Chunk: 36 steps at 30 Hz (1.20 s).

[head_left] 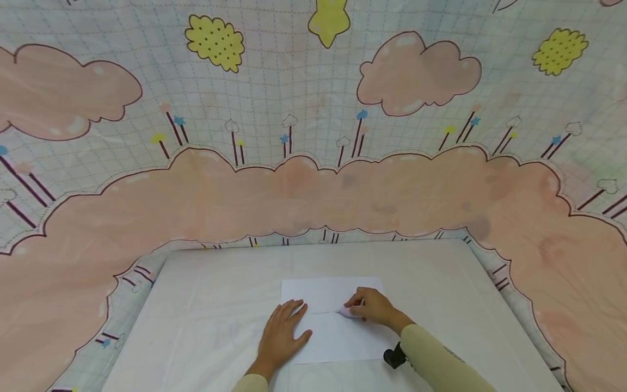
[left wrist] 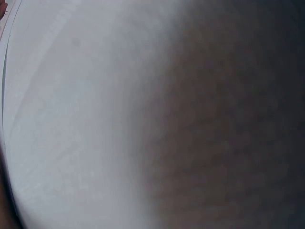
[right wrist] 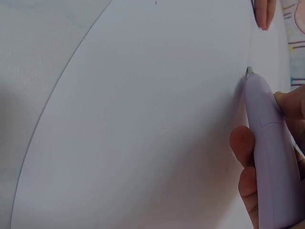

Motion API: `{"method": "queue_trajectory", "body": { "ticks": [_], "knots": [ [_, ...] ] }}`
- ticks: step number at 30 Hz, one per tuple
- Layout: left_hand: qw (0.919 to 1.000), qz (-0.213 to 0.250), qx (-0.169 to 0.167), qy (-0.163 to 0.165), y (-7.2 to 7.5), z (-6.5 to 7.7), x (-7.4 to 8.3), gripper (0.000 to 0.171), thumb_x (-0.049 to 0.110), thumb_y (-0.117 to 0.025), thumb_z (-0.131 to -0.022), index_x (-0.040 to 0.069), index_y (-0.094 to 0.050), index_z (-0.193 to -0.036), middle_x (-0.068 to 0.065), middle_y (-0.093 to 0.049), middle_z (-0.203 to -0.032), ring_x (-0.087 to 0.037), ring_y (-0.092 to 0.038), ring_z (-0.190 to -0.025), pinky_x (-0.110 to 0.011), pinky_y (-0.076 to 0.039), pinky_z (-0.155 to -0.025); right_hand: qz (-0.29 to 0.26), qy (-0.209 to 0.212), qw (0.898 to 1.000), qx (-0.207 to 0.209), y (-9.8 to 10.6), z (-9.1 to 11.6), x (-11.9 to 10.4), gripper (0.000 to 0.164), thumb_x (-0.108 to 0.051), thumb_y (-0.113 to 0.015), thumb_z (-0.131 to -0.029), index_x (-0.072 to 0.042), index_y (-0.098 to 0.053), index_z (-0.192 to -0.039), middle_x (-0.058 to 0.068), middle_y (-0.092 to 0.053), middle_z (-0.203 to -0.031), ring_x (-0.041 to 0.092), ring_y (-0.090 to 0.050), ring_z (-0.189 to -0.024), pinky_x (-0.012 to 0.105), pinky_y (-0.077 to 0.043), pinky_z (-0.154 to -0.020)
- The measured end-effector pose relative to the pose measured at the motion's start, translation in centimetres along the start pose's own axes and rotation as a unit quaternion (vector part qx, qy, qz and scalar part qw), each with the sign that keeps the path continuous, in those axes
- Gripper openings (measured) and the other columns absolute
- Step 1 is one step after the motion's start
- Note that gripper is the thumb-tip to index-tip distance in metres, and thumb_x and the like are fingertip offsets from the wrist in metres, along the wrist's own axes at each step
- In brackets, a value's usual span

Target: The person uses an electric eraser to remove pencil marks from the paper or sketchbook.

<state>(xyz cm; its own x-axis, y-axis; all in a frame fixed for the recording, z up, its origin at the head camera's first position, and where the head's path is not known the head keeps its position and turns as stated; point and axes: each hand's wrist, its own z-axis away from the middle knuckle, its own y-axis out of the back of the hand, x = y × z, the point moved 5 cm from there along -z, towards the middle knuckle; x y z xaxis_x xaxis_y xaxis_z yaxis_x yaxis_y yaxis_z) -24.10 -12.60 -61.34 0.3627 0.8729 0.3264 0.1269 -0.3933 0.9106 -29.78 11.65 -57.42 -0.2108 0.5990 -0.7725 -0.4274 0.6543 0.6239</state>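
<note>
A sheet of white paper [head_left: 343,343] lies on the white-covered table, with a thin line running across its middle. My right hand [head_left: 374,306] grips a lavender utility knife [right wrist: 274,143], thumb and fingers wrapped about its thick body. Its small metal tip [right wrist: 249,71] meets the paper at the right end of that line. On the left side of the sheet my left hand [head_left: 283,332] rests palm down, fingers spread and pressing the paper. In the left wrist view a dark blurred surface hides most of the scene.
The white tabletop [head_left: 206,310] extends around the sheet on all sides. A cloth printed with clouds and stars [head_left: 294,196] hangs behind and around the table. A black wrist device [head_left: 394,356] sits by the right sleeve, over the paper's lower right corner.
</note>
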Motion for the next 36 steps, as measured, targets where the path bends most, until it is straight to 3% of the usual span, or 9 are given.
{"method": "queue_trajectory", "body": {
  "ticks": [11, 19, 27, 36],
  "knots": [
    [1.0, -0.002, 0.003, -0.003, 0.03, -0.04, -0.02, 0.061, 0.049, -0.065, -0.087, 0.017, -0.059, -0.138, 0.004, -0.051, -0.146, -0.022, -0.041, -0.14, -0.046, -0.029, -0.119, 0.012, -0.02, 1.0, 0.006, 0.16, 0.1, -0.01, 0.015, -0.013, -0.069, -0.088, -0.011, -0.078, -0.1, -0.002, -0.055, -0.081, 0.01, -0.054, -0.06, 0.021, -0.048, -0.05],
    [0.9999, 0.0, 0.009, -0.006, -0.02, 0.01, 0.04, 0.06, 0.048, -0.065, -0.086, 0.017, -0.059, -0.138, 0.004, -0.052, -0.146, -0.022, -0.042, -0.139, -0.046, -0.03, -0.119, 0.011, -0.011, 1.0, -0.002, -0.25, -0.14, 0.06, 0.014, -0.013, -0.069, -0.089, -0.011, -0.078, -0.1, -0.002, -0.055, -0.081, 0.01, -0.053, -0.059, 0.021, -0.048, -0.05],
    [0.9999, 0.008, 0.005, -0.005, 0.2, 0.08, 0.2, 0.059, 0.039, -0.067, -0.083, 0.017, -0.059, -0.137, 0.003, -0.051, -0.147, -0.022, -0.043, -0.14, -0.048, -0.03, -0.118, 0.015, -0.009, 1.0, -0.003, -0.46, -0.36, -0.32, 0.014, -0.014, -0.07, -0.089, -0.011, -0.078, -0.1, -0.002, -0.054, -0.08, 0.01, -0.054, -0.059, 0.021, -0.047, -0.05],
    [0.9999, 0.001, -0.006, -0.013, -0.08, 0.18, 0.23, 0.061, 0.046, -0.066, -0.084, 0.017, -0.059, -0.138, 0.004, -0.048, -0.15, -0.021, -0.04, -0.142, -0.048, -0.031, -0.118, 0.015, -0.014, 1.0, -0.001, -0.77, -0.71, -0.24, 0.013, -0.014, -0.07, -0.088, -0.013, -0.078, -0.099, -0.003, -0.054, -0.081, 0.01, -0.054, -0.059, 0.021, -0.048, -0.05]
  ]
}}
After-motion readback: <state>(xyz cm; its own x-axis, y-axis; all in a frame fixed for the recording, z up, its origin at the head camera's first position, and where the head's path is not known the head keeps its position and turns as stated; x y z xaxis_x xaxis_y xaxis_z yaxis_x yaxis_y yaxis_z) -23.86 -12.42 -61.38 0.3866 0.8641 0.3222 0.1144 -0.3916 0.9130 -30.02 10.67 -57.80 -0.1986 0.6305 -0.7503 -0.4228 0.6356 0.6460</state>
